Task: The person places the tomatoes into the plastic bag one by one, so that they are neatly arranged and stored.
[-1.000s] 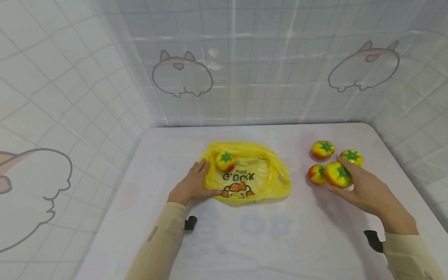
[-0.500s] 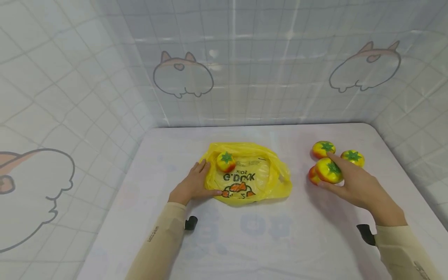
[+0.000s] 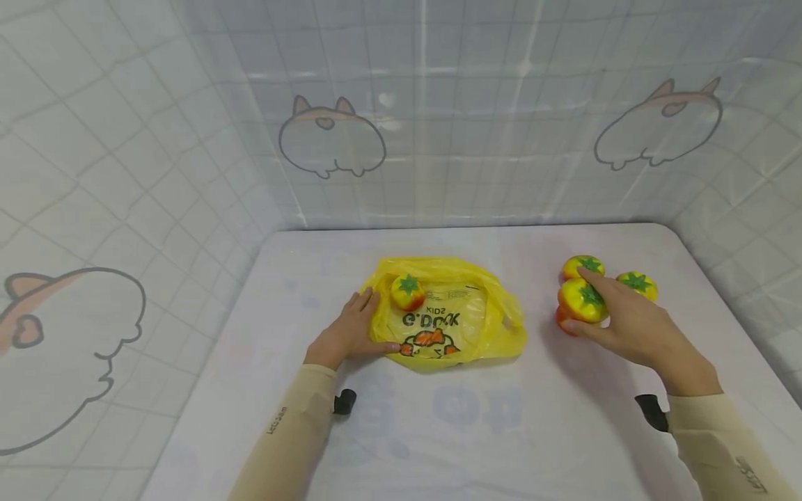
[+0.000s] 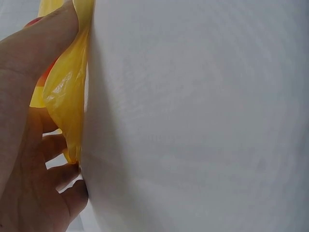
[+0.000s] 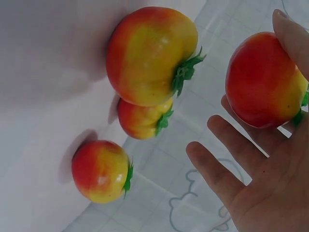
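A yellow plastic bag point(image 3: 501, 327) with printed letters and a cartoon figure lies on its side, and a red-and-yellow toy tomato point(image 3: 408, 293) with a green leafy top rests in its left part. My left hand point(image 3: 348, 331) touches the bag's left end, fingers along its side and thumb at the near rim. On the right, my right hand point(image 3: 635, 327) holds another toy tomato point(image 5: 263, 79) between thumb and fingers, raised over the table. In the head view it overlaps a tomato beneath it point(image 3: 567, 325). Two more, a far tomato point(image 3: 583, 267) and a right-hand tomato point(image 3: 638, 284), stand close behind.
The white table point(image 3: 476, 445) carries faint printed marks. White tiled-pattern sheets with cartoon animal drawings hang as a back wall point(image 3: 464, 139) and along both sides. A black wrist camera point(image 3: 344, 401) sits at each sleeve.
My right hand has moved left with its tomato, which now covers more of the one below. The left hand and the bag hold their place; the head view has shifted slightly.
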### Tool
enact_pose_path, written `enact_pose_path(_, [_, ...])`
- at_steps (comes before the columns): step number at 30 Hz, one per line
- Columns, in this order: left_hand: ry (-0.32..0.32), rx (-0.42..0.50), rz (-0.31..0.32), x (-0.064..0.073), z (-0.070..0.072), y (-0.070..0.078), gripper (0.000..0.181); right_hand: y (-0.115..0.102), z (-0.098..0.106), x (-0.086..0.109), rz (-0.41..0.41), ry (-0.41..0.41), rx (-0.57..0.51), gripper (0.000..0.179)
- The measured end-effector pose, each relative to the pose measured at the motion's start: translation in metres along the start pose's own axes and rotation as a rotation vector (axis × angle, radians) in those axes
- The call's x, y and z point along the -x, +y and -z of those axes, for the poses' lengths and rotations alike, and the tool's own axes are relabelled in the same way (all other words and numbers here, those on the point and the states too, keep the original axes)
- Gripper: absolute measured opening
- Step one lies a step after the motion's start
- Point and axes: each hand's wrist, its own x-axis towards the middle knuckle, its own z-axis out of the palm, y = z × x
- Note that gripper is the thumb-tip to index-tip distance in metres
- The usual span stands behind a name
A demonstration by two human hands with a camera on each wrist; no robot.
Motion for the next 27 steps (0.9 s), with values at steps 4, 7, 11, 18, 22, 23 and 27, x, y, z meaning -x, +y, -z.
enact_pose_path(4, [0.002, -0.005, -0.006, -0.001, 0.000, -0.001, 0.126, -0.002, -0.002, -0.003, 0.024, 0.028, -0.009, 0.099])
enact_pose_path(7, [0.004, -0.002, -0.011, -0.001, -0.001, -0.001, 0.126, -0.003, -0.003, -0.005, 0.046, 0.053, -0.024, 0.097])
enact_pose_path(11, [0.009, 0.007, -0.015, -0.002, -0.002, -0.002, 0.126, -0.005, -0.004, -0.008, 0.071, 0.068, -0.034, 0.096])
enact_pose_path(18, [0.004, 0.012, -0.005, -0.001, -0.001, -0.003, 0.127, -0.014, -0.004, -0.017, 0.091, 0.047, -0.040, 0.097])
enact_pose_path(22, [0.009, 0.013, -0.006, -0.001, -0.001, -0.003, 0.128, -0.023, -0.004, -0.024, 0.068, 0.028, -0.045, 0.100])
enact_pose_path(23, [0.009, 0.011, -0.008, -0.002, -0.001, -0.003, 0.129, -0.024, -0.004, -0.026, 0.068, 0.027, -0.045, 0.101])
enact_pose_path(27, [0.004, 0.004, -0.008, -0.003, -0.003, -0.002, 0.130, -0.031, -0.005, -0.029, 0.081, 0.029, -0.048, 0.100])
